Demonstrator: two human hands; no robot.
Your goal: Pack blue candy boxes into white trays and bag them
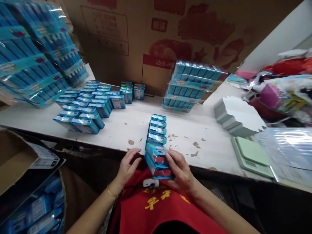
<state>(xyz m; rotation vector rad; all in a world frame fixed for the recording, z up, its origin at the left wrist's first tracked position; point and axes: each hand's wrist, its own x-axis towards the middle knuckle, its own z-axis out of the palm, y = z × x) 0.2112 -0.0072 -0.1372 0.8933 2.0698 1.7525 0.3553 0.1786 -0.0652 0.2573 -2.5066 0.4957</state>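
Two blue boxes (159,160) gripped by fingers of right hand (180,169); left hand's (127,166) fingers loosely curled, empty. Keep edges flush.

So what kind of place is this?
Probably a small packing workshop. There are boxes lined up on a bench, wrapped stacks of more boxes at the back, and a green scale on the right.

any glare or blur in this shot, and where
Head view: bright glare streaks clear plastic sheets at right; head view: carton print and far-left wrapped packs look smeared; head view: the right hand and blue boxes it holds look clearer.
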